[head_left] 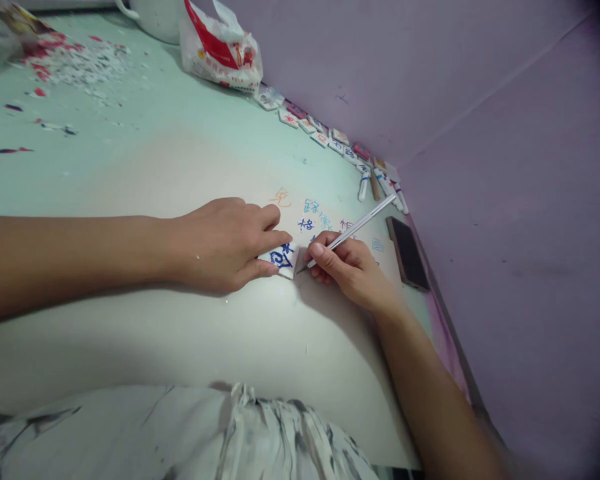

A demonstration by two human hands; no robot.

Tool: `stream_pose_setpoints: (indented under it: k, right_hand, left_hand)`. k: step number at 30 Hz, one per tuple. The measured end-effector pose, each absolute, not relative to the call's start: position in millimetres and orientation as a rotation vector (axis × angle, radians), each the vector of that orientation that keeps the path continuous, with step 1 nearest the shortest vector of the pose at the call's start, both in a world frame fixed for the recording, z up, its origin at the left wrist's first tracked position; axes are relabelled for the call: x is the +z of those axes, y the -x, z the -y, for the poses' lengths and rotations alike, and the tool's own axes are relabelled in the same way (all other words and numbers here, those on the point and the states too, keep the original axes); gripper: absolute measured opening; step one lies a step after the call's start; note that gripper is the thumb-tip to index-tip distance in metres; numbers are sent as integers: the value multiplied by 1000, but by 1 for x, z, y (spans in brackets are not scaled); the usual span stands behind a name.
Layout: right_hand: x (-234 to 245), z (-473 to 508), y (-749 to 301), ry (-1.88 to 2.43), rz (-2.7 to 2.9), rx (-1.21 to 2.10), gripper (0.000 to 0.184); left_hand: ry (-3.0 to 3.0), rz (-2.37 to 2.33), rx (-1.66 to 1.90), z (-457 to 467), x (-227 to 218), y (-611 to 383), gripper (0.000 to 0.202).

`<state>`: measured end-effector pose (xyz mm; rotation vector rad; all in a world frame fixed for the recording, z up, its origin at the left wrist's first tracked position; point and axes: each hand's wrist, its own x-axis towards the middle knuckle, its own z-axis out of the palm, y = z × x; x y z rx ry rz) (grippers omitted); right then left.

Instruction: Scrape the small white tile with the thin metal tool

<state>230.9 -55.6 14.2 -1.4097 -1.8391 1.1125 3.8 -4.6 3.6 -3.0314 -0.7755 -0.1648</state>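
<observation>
My left hand (230, 243) lies palm down with its thumb and index finger holding a small white block (283, 260) against the table. Dark blue character strokes cover the block's top, and its left end is hidden under my fingers. In my right hand (347, 267) is a slim silver pen-shaped tool (360, 223), pinched between thumb and fingers and slanting up to the right. Its thin dark tip is at the block's right edge; whether it touches cannot be made out.
Coloured characters (307, 213) are written on the pale tabletop beyond my hands. A phone (409, 253) lies at the right edge. Small lettered blocks (320, 139) and markers (364, 183) line the purple wall. A plastic bag (223, 50), white mug (157, 19) and shavings (80, 63) are farther back.
</observation>
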Motion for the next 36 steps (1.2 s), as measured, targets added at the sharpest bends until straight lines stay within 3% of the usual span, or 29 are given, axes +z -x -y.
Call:
stream_pose_setpoints:
  k: [36]
  right_hand:
    - [14,55,-231,1420,1844,1100,61]
  left_hand:
    - [3039,793,-169,4,3,-4,43]
